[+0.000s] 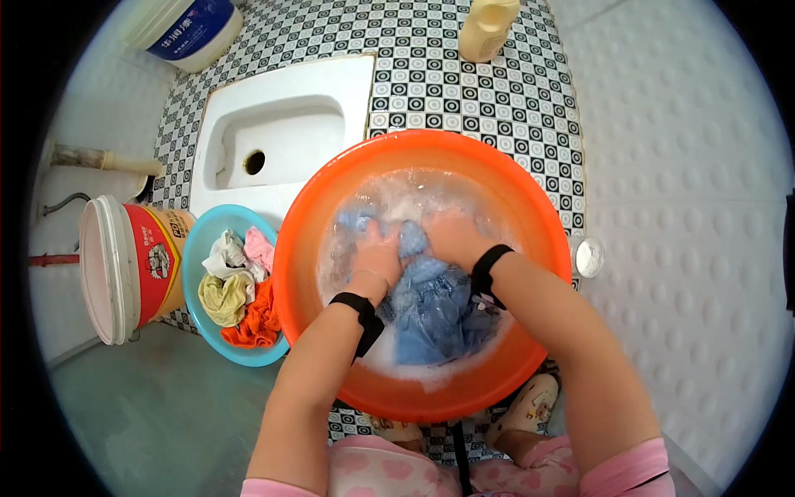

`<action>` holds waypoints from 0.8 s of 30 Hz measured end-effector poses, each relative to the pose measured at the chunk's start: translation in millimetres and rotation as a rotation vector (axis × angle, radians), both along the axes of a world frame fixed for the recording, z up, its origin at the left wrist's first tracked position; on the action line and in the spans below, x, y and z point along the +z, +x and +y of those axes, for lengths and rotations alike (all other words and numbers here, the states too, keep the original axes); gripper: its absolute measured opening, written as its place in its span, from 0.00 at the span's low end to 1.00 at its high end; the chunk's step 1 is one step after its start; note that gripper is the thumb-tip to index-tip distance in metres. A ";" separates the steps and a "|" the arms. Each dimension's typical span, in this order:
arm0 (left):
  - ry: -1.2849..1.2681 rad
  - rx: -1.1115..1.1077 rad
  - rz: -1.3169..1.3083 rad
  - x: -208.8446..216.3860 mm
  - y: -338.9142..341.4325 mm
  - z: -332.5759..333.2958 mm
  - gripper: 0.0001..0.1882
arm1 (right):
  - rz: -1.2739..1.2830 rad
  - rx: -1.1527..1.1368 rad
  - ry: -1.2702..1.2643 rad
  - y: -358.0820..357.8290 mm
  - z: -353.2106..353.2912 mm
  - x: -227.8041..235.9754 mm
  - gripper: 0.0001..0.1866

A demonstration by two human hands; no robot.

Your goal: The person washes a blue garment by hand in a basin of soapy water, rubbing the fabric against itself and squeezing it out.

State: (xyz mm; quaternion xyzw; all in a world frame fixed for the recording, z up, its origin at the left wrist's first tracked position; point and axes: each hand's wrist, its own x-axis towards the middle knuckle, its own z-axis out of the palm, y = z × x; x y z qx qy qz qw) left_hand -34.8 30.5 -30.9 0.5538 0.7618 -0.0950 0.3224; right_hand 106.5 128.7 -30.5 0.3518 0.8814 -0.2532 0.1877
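Observation:
A large orange basin (pixel 422 406) of soapy water holds a wet blue denim garment (pixel 431 319). My left hand (pixel 377 258) grips the bunched upper part of the garment, its fingers partly sunk in suds. Close beside it, my right hand (pixel 454 236) is closed on the same cloth, with most of its fingertips hidden by foam. A small wad of the blue fabric bulges up between the two hands. The lower part of the garment lies spread and half under water toward me. Dark bands circle both wrists.
Left of the basin, a light-blue tub (pixel 248 358) holds orange, yellow-green, white and pink cloths. A red-and-yellow bucket (pixel 149 265) stands beyond it. Behind are a squat toilet (pixel 281 137), a white-and-blue bucket (pixel 195 37) and a cream bottle (pixel 487 31). A small clear cup (pixel 589 258) sits right.

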 end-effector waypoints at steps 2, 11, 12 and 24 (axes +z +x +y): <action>0.158 0.015 -0.082 -23.2 -28.1 5.9 0.41 | 0.034 -0.023 -0.047 -19.1 15.7 -0.6 0.33; 0.241 0.430 0.078 35.0 -36.1 16.3 0.44 | 0.447 -0.623 -0.035 16.5 33.1 14.0 0.35; 0.207 0.426 0.013 0.4 -55.4 7.9 0.45 | 0.471 -0.618 -0.042 5.7 29.6 10.8 0.35; 0.627 -0.065 -0.276 26.8 19.5 -80.7 0.18 | 0.516 0.235 -0.041 55.9 -52.7 44.0 0.29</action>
